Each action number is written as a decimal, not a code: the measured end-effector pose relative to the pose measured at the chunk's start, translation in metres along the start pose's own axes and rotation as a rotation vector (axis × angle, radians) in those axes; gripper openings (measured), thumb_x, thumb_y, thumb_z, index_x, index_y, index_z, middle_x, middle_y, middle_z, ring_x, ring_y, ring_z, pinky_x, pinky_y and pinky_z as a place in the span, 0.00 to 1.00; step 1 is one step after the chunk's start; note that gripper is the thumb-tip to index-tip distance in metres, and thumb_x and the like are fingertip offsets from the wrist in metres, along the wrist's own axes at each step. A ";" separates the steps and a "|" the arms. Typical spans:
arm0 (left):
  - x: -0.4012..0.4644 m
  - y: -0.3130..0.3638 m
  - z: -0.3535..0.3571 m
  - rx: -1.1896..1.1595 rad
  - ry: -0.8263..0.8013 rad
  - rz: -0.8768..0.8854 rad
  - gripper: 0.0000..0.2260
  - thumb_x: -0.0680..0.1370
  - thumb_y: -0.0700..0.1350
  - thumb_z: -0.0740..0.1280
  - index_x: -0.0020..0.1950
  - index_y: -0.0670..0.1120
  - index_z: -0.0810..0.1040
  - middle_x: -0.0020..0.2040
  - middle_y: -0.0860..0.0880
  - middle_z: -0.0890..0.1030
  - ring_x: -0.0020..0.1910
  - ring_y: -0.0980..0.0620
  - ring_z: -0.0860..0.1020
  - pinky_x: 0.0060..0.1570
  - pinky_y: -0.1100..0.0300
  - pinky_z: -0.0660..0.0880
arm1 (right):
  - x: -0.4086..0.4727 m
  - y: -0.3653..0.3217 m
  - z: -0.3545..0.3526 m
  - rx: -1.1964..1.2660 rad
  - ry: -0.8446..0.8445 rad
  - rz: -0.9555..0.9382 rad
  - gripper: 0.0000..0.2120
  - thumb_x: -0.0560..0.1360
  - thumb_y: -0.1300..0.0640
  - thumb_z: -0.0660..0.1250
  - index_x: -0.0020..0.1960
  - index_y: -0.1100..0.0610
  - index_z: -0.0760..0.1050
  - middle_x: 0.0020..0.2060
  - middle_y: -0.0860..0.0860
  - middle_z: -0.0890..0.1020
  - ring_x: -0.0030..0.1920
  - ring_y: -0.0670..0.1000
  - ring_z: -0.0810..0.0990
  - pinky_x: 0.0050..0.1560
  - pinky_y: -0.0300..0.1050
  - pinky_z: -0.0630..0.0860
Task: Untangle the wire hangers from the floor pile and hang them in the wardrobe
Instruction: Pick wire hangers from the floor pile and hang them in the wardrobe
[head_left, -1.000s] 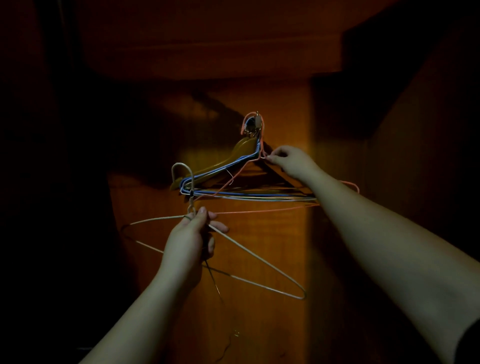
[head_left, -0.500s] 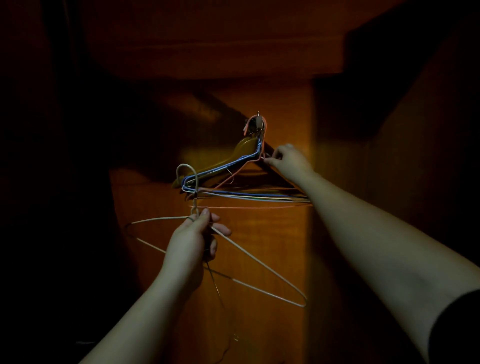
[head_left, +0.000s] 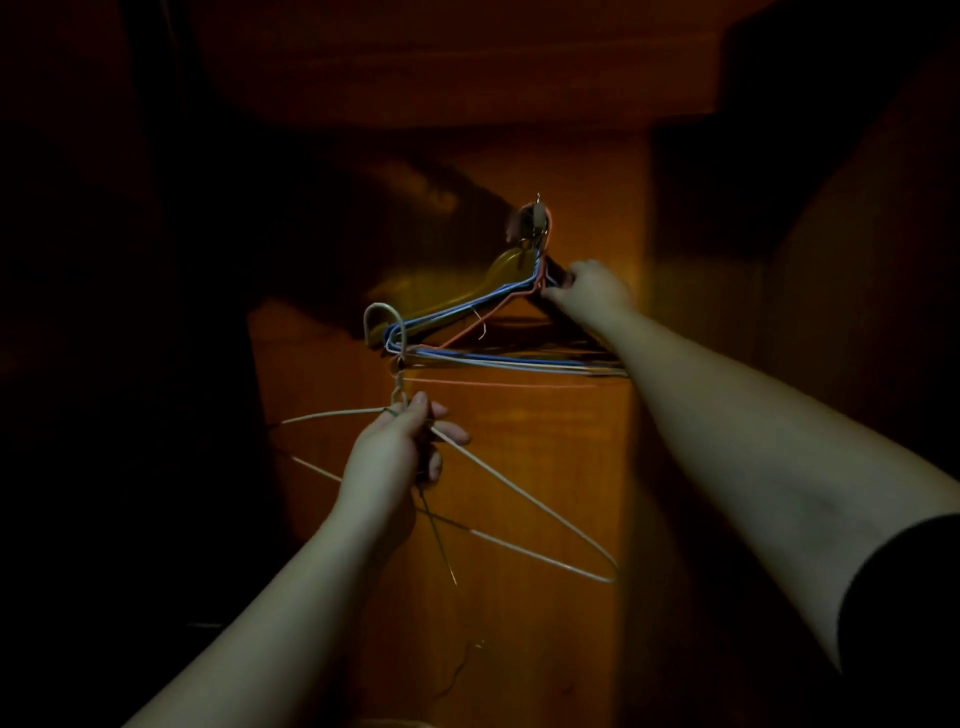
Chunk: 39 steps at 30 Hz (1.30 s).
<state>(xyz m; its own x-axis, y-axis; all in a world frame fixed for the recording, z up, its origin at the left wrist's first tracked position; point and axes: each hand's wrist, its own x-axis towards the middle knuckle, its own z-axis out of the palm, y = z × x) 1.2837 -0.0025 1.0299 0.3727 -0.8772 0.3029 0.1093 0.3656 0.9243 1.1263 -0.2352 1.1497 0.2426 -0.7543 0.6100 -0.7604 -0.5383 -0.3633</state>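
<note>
Inside the dim wardrobe (head_left: 519, 571), a bunch of hangers (head_left: 467, 332) already hangs from a small metal hook (head_left: 535, 218) on the wooden back panel: a yellowish moulded one, blue wire ones and an orange wire one, their lower bars fanned out toward the right.

The right hand (head_left: 589, 286) reaches up to the bunch just below the hook, fingers curled and pinched on the necks and upper shoulders where they converge. This looks meant to steady the bunch or hold it aside, so there is room at the hook for another.

The left hand (head_left: 400, 447) is clamped on the white wire hanger (head_left: 519, 493) at the base of its neck, thumb up against the twisted stem, other fingers wrapped around the shoulders. The white hook stands upright, and its curved top overlaps the left tips of the hung bunch; whether it touches them cannot be told. Its triangle tilts down toward the right. A thin dark wire (head_left: 439, 540) hangs below the same hand, seemingly held with it.

The white hanger is not yet on the hook.
</note>
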 end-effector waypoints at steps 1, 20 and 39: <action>0.000 0.000 0.000 0.001 0.002 -0.007 0.12 0.84 0.48 0.56 0.49 0.42 0.72 0.34 0.46 0.83 0.19 0.54 0.67 0.20 0.64 0.61 | -0.001 -0.002 -0.002 -0.005 -0.012 0.004 0.13 0.77 0.44 0.66 0.46 0.54 0.70 0.44 0.52 0.75 0.43 0.52 0.74 0.40 0.47 0.67; -0.045 -0.025 -0.002 0.054 0.095 -0.159 0.10 0.84 0.47 0.57 0.49 0.45 0.74 0.36 0.49 0.84 0.22 0.54 0.68 0.23 0.65 0.62 | -0.262 -0.051 0.003 0.346 -0.518 -0.054 0.10 0.78 0.41 0.63 0.49 0.47 0.77 0.41 0.43 0.79 0.44 0.44 0.77 0.42 0.41 0.72; -0.062 -0.030 0.016 0.308 -0.033 -0.136 0.16 0.85 0.53 0.55 0.54 0.44 0.78 0.41 0.48 0.86 0.22 0.54 0.70 0.26 0.63 0.67 | -0.282 -0.017 0.023 0.311 -0.101 0.030 0.12 0.81 0.50 0.60 0.59 0.49 0.80 0.52 0.45 0.78 0.49 0.44 0.75 0.45 0.38 0.68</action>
<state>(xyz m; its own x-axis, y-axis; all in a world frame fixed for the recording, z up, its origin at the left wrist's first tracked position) 1.2422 0.0357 0.9868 0.3427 -0.9230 0.1747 -0.1293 0.1379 0.9820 1.0853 -0.0219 0.9677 0.2933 -0.7968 0.5284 -0.5512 -0.5925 -0.5875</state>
